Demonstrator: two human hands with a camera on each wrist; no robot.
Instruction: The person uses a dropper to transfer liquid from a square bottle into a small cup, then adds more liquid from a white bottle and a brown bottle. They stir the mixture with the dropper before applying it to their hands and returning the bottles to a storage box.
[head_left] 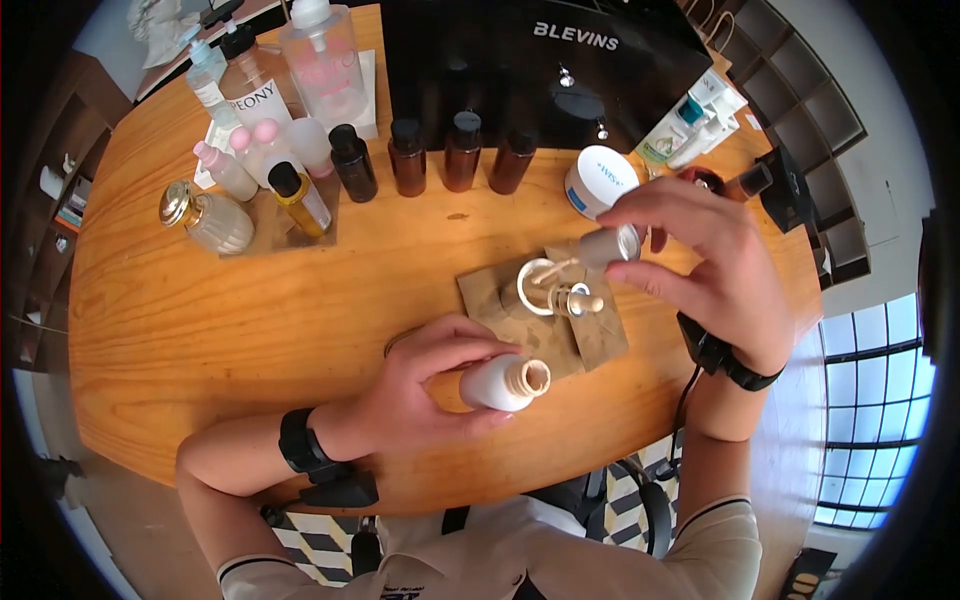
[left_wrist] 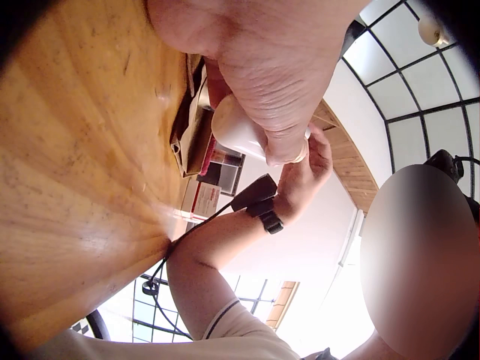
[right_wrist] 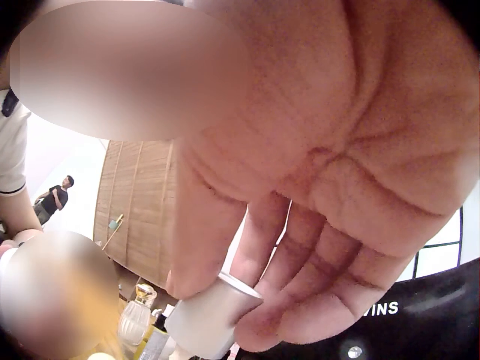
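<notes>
In the head view, my left hand point(head_left: 425, 385) grips a small white bottle point(head_left: 490, 384) whose open beige neck tilts to the right. My right hand point(head_left: 710, 255) pinches a silver cap point(head_left: 603, 247) between thumb and fingers, with a thin beige applicator point(head_left: 553, 271) pointing left from it over a round white-rimmed container point(head_left: 523, 296). Another small item with a beige tip point(head_left: 592, 303) lies beside that container, on brown paper point(head_left: 500, 322). The left wrist view shows the white bottle point(left_wrist: 238, 129) under my left hand; the silver cap point(right_wrist: 213, 319) is pinched in the right wrist view.
Several dark bottles point(head_left: 408, 160) stand before a black box point(head_left: 540, 80). Pump bottles point(head_left: 325, 75), pink-capped bottles point(head_left: 228, 172) and a gold-capped jar point(head_left: 212, 218) stand at the back left. A round white tub point(head_left: 601, 182) is at the back right. A person point(right_wrist: 57, 198) stands in the background.
</notes>
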